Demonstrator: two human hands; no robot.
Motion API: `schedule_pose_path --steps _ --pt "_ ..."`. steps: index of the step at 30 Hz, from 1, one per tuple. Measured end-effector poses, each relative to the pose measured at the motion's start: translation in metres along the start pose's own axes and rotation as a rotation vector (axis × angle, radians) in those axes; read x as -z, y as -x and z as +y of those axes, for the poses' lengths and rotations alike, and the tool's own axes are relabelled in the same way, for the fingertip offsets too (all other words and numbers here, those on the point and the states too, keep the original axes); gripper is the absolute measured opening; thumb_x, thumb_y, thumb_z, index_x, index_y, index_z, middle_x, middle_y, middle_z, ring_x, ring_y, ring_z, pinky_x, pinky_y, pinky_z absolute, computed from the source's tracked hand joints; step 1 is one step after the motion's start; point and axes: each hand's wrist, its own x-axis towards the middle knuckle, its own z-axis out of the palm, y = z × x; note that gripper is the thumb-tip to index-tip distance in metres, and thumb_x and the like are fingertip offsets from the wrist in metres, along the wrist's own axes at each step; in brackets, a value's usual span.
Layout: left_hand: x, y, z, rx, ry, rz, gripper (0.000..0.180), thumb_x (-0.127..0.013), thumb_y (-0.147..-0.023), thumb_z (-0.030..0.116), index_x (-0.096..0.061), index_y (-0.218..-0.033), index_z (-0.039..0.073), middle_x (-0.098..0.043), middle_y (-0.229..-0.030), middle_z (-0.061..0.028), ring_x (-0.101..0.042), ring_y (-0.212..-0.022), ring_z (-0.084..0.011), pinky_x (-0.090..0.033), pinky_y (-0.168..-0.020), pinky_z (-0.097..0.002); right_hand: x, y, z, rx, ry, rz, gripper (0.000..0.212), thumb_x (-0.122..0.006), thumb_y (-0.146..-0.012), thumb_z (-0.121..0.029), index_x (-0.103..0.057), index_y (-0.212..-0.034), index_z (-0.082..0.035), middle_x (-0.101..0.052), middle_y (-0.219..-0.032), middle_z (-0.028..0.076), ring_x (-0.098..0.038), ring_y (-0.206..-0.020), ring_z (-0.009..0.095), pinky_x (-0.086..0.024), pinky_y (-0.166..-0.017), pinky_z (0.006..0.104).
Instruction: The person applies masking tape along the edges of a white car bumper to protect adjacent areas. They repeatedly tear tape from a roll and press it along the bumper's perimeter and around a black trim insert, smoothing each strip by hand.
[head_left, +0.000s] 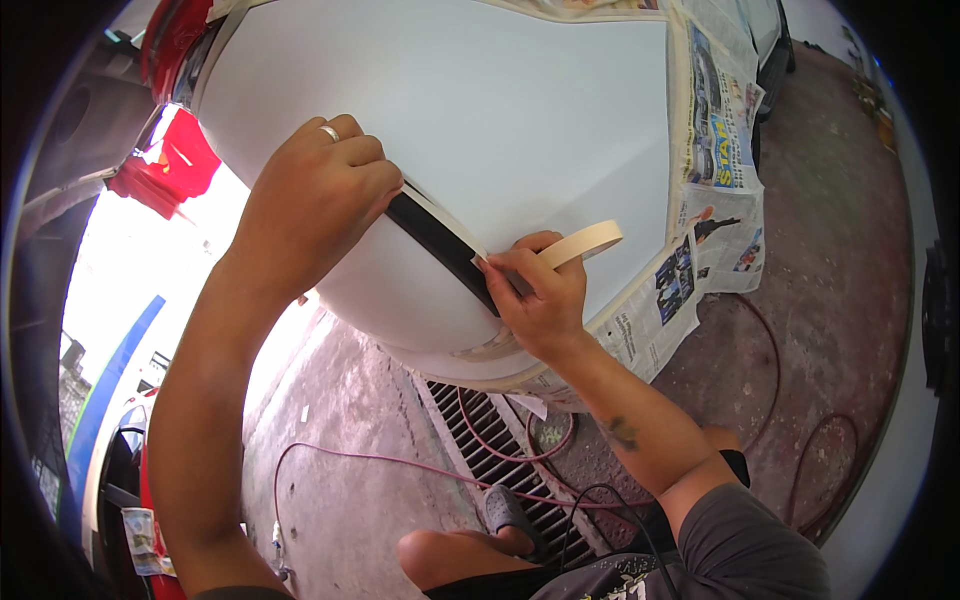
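Note:
A black trim strip [438, 238] runs slantwise across a pale, smooth car bumper [560, 120]. Along the strip's upper edge lies a narrow length of masking tape [440, 214]. My left hand [325, 205] is closed, its fingertips pinched on the tape at the strip's upper left end; the palm side is hidden. Lower down, my right hand [540, 298] is closed around a cream masking tape roll [598, 238], which stands out between its fingers. The right thumb and forefinger pinch the tape against the trim strip.
Newspaper sheets [720, 150] are taped along the bumper's right side. Below are a metal floor grate [470, 430] and a red hose [390, 458] on the concrete. A red cloth-like piece [185, 160] hangs at upper left, and part of a red car [150, 500] shows at lower left.

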Motion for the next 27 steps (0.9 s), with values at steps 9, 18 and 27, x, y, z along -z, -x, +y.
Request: schedule_pose_path --steps 9,18,27 --pt "0.001 -0.001 -0.001 -0.02 -0.01 -0.05 0.006 -0.082 -0.084 0.007 -0.08 -0.089 0.007 -0.073 -0.09 -0.0028 -0.068 -0.098 -0.0229 -0.057 -0.088 -0.0375 -0.005 0.002 -0.003 -0.01 -0.005 0.075 0.018 -0.092 -0.078 -0.005 -0.078 -0.088 -0.01 -0.07 -0.084 0.005 -0.066 -0.073 0.026 -0.048 -0.066 0.0412" --pt "0.003 -0.002 0.002 0.013 -0.012 -0.068 0.008 -0.086 -0.085 0.007 -0.081 -0.092 0.007 -0.074 -0.093 -0.0034 -0.067 -0.099 -0.0238 -0.057 -0.089 -0.0383 -0.004 0.002 -0.002 -0.005 0.012 0.093 0.015 -0.092 -0.08 -0.008 -0.078 -0.087 -0.01 -0.07 -0.084 0.004 -0.064 -0.07 0.026 -0.047 -0.065 0.0419" --pt "0.003 -0.005 -0.006 -0.029 -0.027 -0.055 0.008 -0.086 -0.085 0.006 -0.081 -0.091 0.007 -0.074 -0.091 -0.0035 -0.068 -0.096 -0.0236 -0.057 -0.089 -0.0378 0.002 -0.011 -0.009 0.015 0.026 0.028 0.013 -0.093 -0.083 -0.005 -0.083 -0.091 -0.006 -0.071 -0.084 0.007 -0.067 -0.072 0.025 -0.05 -0.063 0.0375"
